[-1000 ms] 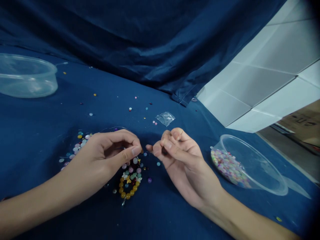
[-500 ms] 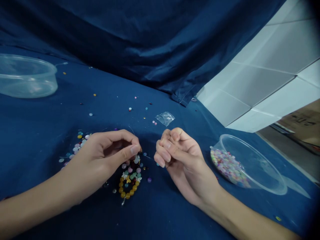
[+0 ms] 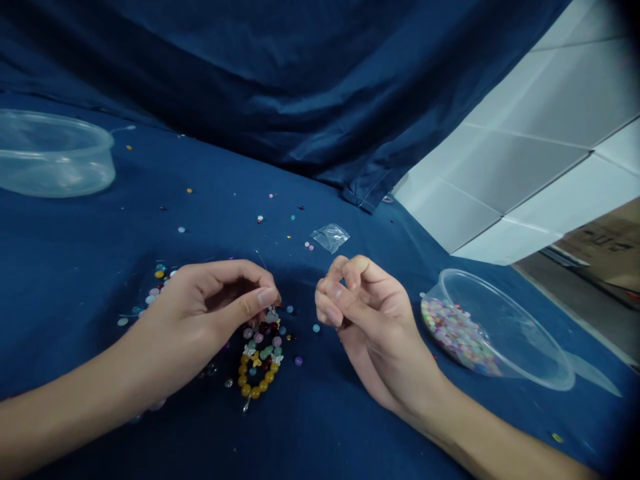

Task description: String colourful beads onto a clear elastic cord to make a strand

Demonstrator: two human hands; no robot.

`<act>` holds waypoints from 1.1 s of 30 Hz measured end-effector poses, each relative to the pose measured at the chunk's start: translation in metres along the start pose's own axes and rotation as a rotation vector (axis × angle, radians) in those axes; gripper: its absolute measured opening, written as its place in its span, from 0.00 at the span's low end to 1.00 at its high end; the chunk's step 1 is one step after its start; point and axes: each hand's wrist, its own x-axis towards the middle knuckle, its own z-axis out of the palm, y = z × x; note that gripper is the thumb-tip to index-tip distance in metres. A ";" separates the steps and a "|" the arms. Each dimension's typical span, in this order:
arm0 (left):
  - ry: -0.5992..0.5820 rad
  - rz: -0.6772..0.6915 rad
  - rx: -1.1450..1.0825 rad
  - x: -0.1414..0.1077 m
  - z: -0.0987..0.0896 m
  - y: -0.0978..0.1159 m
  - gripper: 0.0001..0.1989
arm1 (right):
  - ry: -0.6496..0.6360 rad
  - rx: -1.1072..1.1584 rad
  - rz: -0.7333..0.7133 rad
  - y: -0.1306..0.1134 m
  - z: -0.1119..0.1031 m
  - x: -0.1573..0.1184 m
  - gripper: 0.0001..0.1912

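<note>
My left hand [image 3: 205, 340] pinches tight, seemingly on cord [image 3: 261, 260], beyond the beaded strand [image 3: 256, 360]; right of it, my right hand [image 3: 375, 333] pinches too, contents unclear. Cord work, I judge; next needs steadiness.

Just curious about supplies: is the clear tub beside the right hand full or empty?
Partly filled: the tub holds colourful beads, with unfilled space beyond them.

Single view from your head, facing forward and down: your left hand [image 3: 215, 307] and right hand [image 3: 370, 327] close below, white tiles [image 3: 500, 167] farther off at right.
</note>
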 end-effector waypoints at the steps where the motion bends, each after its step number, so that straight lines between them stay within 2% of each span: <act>1: 0.001 -0.001 0.002 0.000 0.000 0.000 0.09 | 0.000 -0.032 -0.023 0.000 0.000 0.000 0.13; 9: 0.002 0.003 0.007 -0.001 -0.004 0.002 0.07 | -0.018 -0.236 -0.205 0.004 -0.002 -0.001 0.13; 14: 0.018 -0.003 0.003 0.000 -0.005 -0.002 0.08 | 0.024 -0.418 -0.281 0.006 -0.005 0.000 0.14; 19: 0.018 -0.018 -0.033 0.001 -0.005 0.001 0.08 | 0.012 -0.631 -0.344 0.004 -0.008 -0.001 0.16; 28: 0.002 -0.039 0.061 -0.003 -0.007 0.008 0.12 | -0.102 -0.949 -0.486 0.005 -0.012 -0.003 0.17; 33: -0.002 0.046 0.113 0.001 -0.007 0.003 0.13 | -0.187 -1.074 -0.663 0.005 -0.014 -0.002 0.17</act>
